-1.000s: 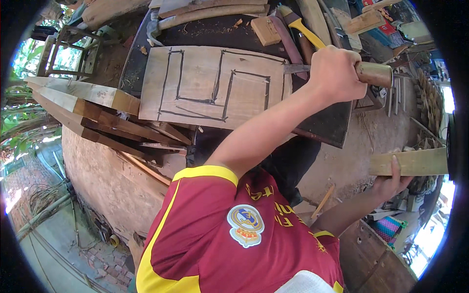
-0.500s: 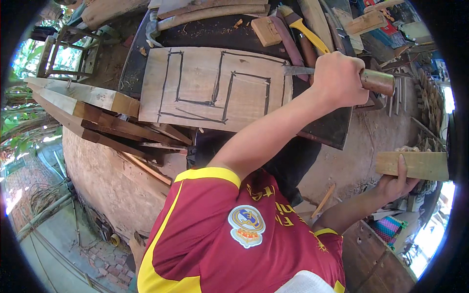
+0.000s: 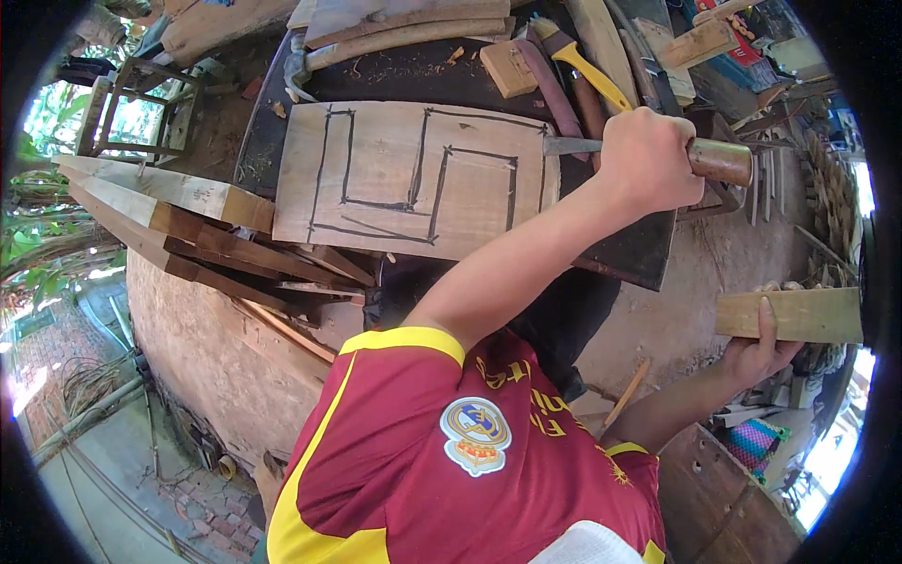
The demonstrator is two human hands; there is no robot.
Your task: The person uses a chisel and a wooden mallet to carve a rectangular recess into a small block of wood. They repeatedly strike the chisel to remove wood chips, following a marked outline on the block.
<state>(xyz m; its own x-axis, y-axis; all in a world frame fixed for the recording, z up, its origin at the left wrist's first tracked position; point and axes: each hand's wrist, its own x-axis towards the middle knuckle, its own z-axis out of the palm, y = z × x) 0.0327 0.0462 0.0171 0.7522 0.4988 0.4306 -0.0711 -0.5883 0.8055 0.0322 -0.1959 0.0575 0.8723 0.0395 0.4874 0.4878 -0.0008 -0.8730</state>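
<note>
My left hand (image 3: 650,162) is closed in a fist round a chisel (image 3: 722,162), whose wooden handle sticks out to the right. The chisel's metal blade points left, its tip at the black line near the right end of a pale wooden board (image 3: 381,155). Thick black marker lines form an angular, S-like outline on that board. Off to the lower right, my right hand (image 3: 759,350) grips a rectangular wooden block (image 3: 789,315), thumb on the near face and fingertips over the top. The block is well apart from the chisel.
The board lies on a dark workbench (image 3: 395,80). Behind it are a hammer (image 3: 409,39), a small wood block (image 3: 507,68) and a yellow-handled brush (image 3: 594,75). Pointed timbers (image 3: 188,226) jut out at the left. A wooden stool frame (image 3: 141,103) stands far left.
The view has shifted slightly, so the board appears a little lower. The chisel tip stays at the line. My right hand and the wooden block have barely moved.
</note>
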